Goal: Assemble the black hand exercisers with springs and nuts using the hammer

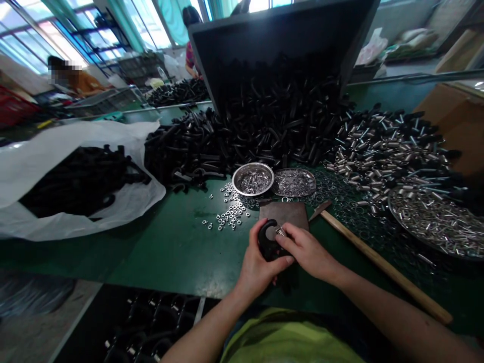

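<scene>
Wrapped in my left hand (255, 268) is a black curved plastic part (266, 248) with a rounded, hook-like top. My right hand (308, 250) pinches a small coiled metal spring (280, 230) against the part's inner side. Both hands are just in front of a flat grey metal block (297, 213) on the green table. To the right of the block lies a hammer (372, 254) with a long wooden handle. The lower side of the black part is hidden by my fingers.
A round metal bowl (253, 192) and a shallow tray (295, 182) hold small metal pieces. Loose nut-like rings (229, 216) lie left. Black parts (260, 133) are heaped behind, with a white bag (139, 222) of them left. Springs (397, 151) are piled right. Two people work farther back.
</scene>
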Motion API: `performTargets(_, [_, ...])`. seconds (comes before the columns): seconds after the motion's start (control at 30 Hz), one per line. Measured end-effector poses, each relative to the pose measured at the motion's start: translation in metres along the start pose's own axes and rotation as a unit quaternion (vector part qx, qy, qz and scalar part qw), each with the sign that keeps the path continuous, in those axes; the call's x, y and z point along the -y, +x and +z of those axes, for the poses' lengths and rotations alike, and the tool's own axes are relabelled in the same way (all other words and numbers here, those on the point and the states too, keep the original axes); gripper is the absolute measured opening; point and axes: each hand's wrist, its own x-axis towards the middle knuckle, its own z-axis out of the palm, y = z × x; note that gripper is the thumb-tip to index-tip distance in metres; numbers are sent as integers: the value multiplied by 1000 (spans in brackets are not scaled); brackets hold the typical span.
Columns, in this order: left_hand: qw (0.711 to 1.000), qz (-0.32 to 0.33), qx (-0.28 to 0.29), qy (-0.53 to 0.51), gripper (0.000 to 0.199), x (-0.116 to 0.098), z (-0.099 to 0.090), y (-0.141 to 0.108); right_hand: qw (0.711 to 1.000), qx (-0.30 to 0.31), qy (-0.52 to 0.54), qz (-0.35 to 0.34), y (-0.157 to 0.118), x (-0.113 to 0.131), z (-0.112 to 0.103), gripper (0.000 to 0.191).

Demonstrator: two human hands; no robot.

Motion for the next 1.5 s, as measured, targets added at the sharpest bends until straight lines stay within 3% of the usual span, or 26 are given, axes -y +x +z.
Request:
performTargets(0.07, [999,32,4,27,85,1,-3,-1,999,50,-9,2,0,-1,-7,25])
performTargets(0.17, [995,42,58,69,82,-2,-11,0,993,116,34,4,4,-5,-16,23])
performTargets(0.33, [993,12,119,22,86,-4,-17,2,941,196,273,45,11,-7,-14,32])
performTargets(0.4, [995,8,98,6,87,-1,-15,1,948,179,261,37,9,-3,-11,29])
performTargets(0.5, [998,3,62,1,87,3,-10,-2,991,100,83,-15,4,5,-12,17])
performTargets(0.6, [995,-56,50,-60,93,3,-5,-5,997,34,-29,-63,-1,11,-15,15])
performTargets(0.7, [989,-86,33,-113,97,0,-4,-6,998,21,32,-52,-2,8,-14,14])
performTargets(0.83, [995,-58,9,-78,97,2,-5,-9,966,61,241,68,0,-4,-6,29])
performTargets(0.9, [999,-26,-18,-36,94,7,-5,-10,955,80,261,113,0,-7,-2,37])
performTargets(1.0, [999,9,-51,7,89,14,-2,-12,980,80,151,105,-2,-6,0,38])
performTargets(1.1, [999,23,-41,22,84,15,-1,-11,998,12,-59,8,-5,1,-2,28])
performTargets(1.17, [997,58,-32,40,81,14,-1,-9,984,6,-173,-47,-7,4,-4,25])
performTargets(1.3, [989,123,-2,80,80,13,-6,-4,946,79,-293,-113,-10,9,-9,27])
performTargets(1.37, [985,143,13,95,80,14,-7,-1,941,89,-312,-99,-9,11,-10,29])
performTargets(1.5, [977,176,32,115,80,14,-4,5,946,40,-323,-5,-6,15,-8,27])
